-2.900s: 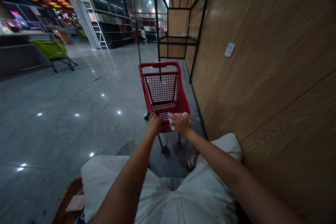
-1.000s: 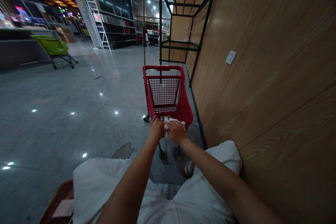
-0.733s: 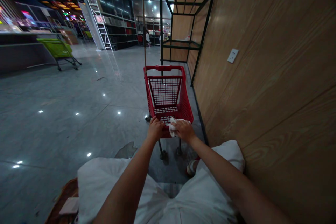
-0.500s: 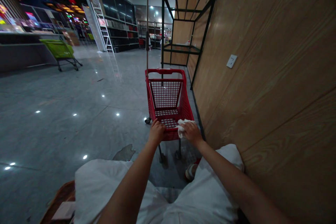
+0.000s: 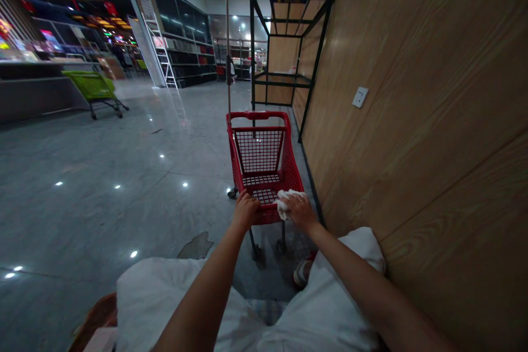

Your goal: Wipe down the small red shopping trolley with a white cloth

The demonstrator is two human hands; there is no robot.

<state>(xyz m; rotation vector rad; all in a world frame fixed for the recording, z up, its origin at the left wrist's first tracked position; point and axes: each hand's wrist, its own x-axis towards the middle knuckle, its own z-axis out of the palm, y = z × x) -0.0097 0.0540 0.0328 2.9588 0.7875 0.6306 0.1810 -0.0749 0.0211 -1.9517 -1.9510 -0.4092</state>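
Observation:
A red plastic shopping cart (image 5: pixel 259 148) stands on the floor in front of my knees, its grid basket facing up. My left hand (image 5: pixel 246 208) is closed over the near left corner of the basket's rim. In my right hand (image 5: pixel 300 211) is a crumpled white cloth (image 5: pixel 284 206), pressed against the rim's near right corner. The fingertips of that hand are partly hidden by the cloth. A thin upright pole (image 5: pixel 227 38) rises at the cart's far left corner.
A wood-panelled wall (image 5: pixel 396 137) with a socket (image 5: pixel 360 97) runs close along the right. Behind the cart stands a black metal rack frame (image 5: pixel 282 83). At left are a green cart (image 5: pixel 91 86) and a counter (image 5: pixel 37 88); a ladder (image 5: pixel 164 58) leans by dark shelves (image 5: pixel 190 38).
The view has tilted slightly, so the scene sits a little lower. My right hand and the cloth have shifted slightly left along the rim; my left hand keeps its hold.

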